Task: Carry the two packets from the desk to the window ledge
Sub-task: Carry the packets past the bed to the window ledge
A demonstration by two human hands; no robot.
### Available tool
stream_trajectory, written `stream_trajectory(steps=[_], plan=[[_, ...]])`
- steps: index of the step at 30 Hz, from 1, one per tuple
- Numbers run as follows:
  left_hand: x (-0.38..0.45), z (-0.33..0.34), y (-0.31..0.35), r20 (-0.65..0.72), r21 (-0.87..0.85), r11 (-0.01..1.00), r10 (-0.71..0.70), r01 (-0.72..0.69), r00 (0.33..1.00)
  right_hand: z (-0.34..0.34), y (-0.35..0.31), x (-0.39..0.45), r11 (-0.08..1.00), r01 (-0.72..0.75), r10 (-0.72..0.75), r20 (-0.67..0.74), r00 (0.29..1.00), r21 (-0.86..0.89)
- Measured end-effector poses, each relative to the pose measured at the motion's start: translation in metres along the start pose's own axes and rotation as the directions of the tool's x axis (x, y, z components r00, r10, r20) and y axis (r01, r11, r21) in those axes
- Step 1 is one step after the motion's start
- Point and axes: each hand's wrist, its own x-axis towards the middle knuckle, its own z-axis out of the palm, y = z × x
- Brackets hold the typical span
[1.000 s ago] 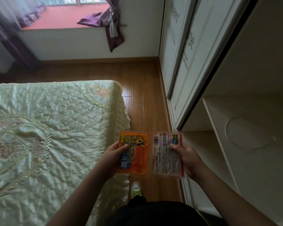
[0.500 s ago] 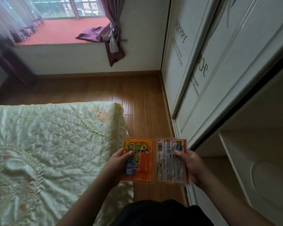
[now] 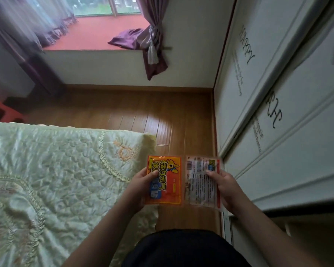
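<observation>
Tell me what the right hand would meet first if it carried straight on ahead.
Likely nothing close: ahead of the right hand and its packet lies bare floor, then the wall under the ledge. Depth is unclear.

The left hand [image 3: 141, 186] holds an orange packet [image 3: 166, 180] and the right hand [image 3: 223, 186] holds a pale printed packet [image 3: 200, 182], side by side over the wooden floor [image 3: 152, 116]. The bed [image 3: 56, 170] is left, white cupboard doors [image 3: 278, 112] right, the red window ledge [image 3: 96, 33] far ahead.
</observation>
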Motion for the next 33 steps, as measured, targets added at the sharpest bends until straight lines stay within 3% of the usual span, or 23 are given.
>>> stream_trajectory(steps=[13,25,33], plan=[[0.147,-0.033,0.124,-0.064,-0.034,0.999,-0.015,0.013,0.998,0.053,-0.102,0.177,0.99,-0.139,0.139,0.028,0.99,-0.014],[0.301,-0.074,0.292,-0.004,-0.006,1.0,0.006,-0.006,1.0,0.149,-0.226,0.34,0.992,-0.07,0.078,0.074,0.994,-0.104],[0.376,-0.077,0.354,-0.062,-0.068,0.997,0.017,-0.021,0.998,0.174,-0.285,0.435,0.988,-0.087,0.098,0.083,0.992,-0.128]])
